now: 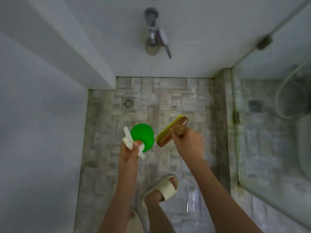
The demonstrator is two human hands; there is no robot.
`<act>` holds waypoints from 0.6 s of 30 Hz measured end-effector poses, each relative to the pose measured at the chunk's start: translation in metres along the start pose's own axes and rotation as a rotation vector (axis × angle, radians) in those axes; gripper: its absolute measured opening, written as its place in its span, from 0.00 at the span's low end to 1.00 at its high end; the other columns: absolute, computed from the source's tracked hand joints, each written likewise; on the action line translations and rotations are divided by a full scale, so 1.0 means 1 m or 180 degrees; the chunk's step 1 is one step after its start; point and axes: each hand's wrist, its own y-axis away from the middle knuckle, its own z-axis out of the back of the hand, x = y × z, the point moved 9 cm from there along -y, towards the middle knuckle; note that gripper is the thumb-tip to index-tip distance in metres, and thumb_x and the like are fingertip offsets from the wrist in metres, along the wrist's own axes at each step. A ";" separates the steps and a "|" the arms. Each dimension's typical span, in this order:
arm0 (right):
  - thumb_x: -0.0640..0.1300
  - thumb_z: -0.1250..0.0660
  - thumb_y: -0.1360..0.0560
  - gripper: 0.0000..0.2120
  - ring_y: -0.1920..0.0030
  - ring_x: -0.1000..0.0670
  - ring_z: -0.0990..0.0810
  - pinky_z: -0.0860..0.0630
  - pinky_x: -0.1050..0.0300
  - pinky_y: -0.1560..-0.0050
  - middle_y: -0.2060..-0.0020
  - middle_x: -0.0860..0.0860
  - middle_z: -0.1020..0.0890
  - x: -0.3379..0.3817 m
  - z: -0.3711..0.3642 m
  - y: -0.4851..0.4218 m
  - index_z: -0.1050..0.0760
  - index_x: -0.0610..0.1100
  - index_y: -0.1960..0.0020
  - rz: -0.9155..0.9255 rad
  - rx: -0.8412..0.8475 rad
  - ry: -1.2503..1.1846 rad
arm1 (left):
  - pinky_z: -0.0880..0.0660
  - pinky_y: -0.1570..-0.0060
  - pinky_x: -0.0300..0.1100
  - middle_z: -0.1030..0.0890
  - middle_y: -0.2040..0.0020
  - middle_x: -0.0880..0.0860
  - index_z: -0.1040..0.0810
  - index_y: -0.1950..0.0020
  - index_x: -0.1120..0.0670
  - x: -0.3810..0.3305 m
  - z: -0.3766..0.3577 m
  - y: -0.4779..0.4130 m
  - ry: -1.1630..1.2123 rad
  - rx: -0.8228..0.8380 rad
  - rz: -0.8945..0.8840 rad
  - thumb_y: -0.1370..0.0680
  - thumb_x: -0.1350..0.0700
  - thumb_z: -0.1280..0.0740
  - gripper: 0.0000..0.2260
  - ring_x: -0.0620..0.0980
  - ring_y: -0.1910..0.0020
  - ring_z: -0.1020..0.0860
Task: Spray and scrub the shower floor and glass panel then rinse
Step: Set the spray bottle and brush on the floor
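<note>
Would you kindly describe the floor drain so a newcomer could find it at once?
Start at the stone-tiled shower floor and look to its far left, near the white wall's jutting corner. The drain is a small square metal grate with a round ring of slots, the only metal piece set among the pale tiles.

Shower floor (168, 98) fills the middle of the frame, grey-beige stone mosaic, grimy along its left and right edges. Square metal drain (128, 102) sits flush in its upper left. Lower centre, a cream slide sandal (165, 186) planted on the tiles; bottom centre, what looks like a second sandal (134, 221), mostly hidden.
</note>
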 end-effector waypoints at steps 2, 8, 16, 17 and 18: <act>0.59 0.37 0.25 0.19 0.58 0.43 0.18 0.22 0.53 0.59 0.60 0.44 0.17 0.013 -0.024 0.004 0.20 0.43 0.54 -0.0024 0.0159 -0.0015 | 0.23 0.54 0.40 0.18 0.53 0.49 0.23 0.39 0.54 0.017 0.034 0.008 -0.0034 -0.0307 0.0083 0.28 0.43 0.33 0.22 0.48 0.51 0.19; 0.68 0.45 0.35 0.26 0.63 0.48 0.17 0.19 0.50 0.59 0.68 0.49 0.16 0.060 -0.108 0.052 0.20 0.48 0.62 0.0383 0.0698 -0.0487 | 0.22 0.63 0.39 0.20 0.53 0.58 0.24 0.36 0.62 0.073 0.149 0.042 -0.0043 -0.1293 0.0310 0.21 0.59 0.32 0.15 0.48 0.60 0.20; 0.67 0.49 0.37 0.31 0.66 0.46 0.18 0.19 0.50 0.59 0.68 0.47 0.17 0.105 -0.175 0.160 0.21 0.42 0.64 0.1120 0.1168 -0.0193 | 0.28 0.68 0.38 0.21 0.55 0.56 0.23 0.39 0.63 0.155 0.264 0.145 0.0664 -0.2219 0.0732 0.20 0.57 0.34 0.13 0.52 0.58 0.22; 0.67 0.49 0.38 0.31 0.67 0.46 0.18 0.19 0.49 0.60 0.68 0.46 0.17 0.112 -0.189 0.177 0.22 0.42 0.64 0.1227 0.1195 -0.0118 | 0.28 0.69 0.37 0.21 0.55 0.56 0.23 0.39 0.62 0.167 0.280 0.161 0.0780 -0.2333 0.0749 0.20 0.57 0.34 0.12 0.52 0.57 0.22; 0.67 0.49 0.38 0.30 0.68 0.45 0.18 0.19 0.49 0.61 0.68 0.46 0.17 0.118 -0.202 0.189 0.22 0.42 0.64 0.1277 0.1243 -0.0100 | 0.28 0.70 0.36 0.22 0.55 0.55 0.22 0.40 0.61 0.182 0.292 0.170 0.0907 -0.2401 0.0757 0.20 0.57 0.34 0.11 0.52 0.58 0.23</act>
